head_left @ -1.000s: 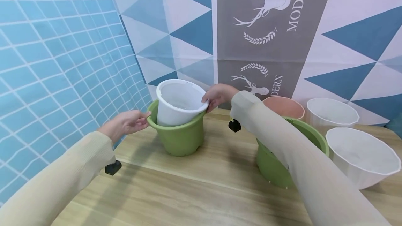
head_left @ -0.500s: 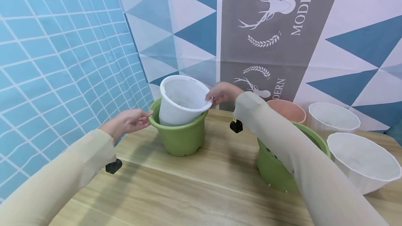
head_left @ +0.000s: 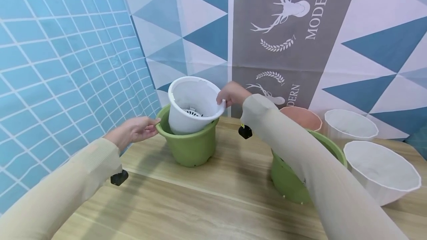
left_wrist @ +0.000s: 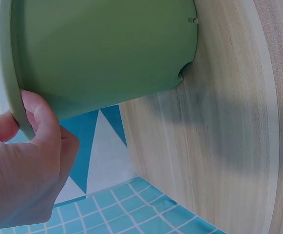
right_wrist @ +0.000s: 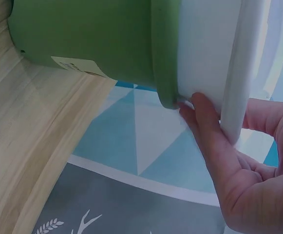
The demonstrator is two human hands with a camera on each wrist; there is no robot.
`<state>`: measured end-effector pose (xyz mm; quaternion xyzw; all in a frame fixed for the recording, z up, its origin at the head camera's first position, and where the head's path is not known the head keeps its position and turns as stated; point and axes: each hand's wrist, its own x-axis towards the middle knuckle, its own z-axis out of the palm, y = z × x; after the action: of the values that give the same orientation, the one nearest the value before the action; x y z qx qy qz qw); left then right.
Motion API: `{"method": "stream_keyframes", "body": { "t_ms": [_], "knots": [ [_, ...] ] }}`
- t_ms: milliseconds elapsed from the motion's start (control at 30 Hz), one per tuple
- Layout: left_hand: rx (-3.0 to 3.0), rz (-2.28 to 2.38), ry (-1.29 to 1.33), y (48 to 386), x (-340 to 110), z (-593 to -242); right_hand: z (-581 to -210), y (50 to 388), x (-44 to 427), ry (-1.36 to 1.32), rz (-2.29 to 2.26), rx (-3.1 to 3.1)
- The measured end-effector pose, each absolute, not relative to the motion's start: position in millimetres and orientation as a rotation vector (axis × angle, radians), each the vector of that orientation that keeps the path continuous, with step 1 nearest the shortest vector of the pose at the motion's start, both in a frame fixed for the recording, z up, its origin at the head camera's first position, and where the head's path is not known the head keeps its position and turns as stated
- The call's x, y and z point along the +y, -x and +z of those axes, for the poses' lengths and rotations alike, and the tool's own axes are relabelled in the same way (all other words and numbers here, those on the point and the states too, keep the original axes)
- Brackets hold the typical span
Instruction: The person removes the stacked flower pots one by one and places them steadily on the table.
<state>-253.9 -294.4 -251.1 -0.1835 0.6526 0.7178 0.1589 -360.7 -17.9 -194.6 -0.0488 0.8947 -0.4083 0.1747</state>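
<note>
A white flower pot sits tilted inside a green flower pot, its lower part hidden by the green wall. Slots show in the white pot's bottom. My right hand pinches the white pot's rim on its right side; in the right wrist view, the thumb is inside the rim and the fingers lie against the outer wall. At the green pot's left edge, my left hand pinches the rim between thumb and fingers, seen close in the left wrist view beside the green wall.
A second green pot stands under my right forearm. Behind it is a terracotta-coloured pot. Two white faceted pots stand at the right. The wooden table meets a patterned backdrop and a blue grid sheet.
The white pot has risen slightly within the green pot, and slots in its bottom have come into view. My left hand keeps its place on the green rim.
</note>
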Motion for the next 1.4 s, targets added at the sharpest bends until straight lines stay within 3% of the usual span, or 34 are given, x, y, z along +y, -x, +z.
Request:
{"method": "stream_keyframes", "body": {
  "t_ms": [500,1400],
  "knots": [
    [1.856,2.064,0.531,257.0,-293.4,-252.1,-195.5,364.9,-9.1,0.015,-1.292,2.483],
    [1.835,2.111,0.525,256.3,-295.3,-256.0,-206.8,371.3,31.6,0.056,-1.438,2.324]
  ]
}}
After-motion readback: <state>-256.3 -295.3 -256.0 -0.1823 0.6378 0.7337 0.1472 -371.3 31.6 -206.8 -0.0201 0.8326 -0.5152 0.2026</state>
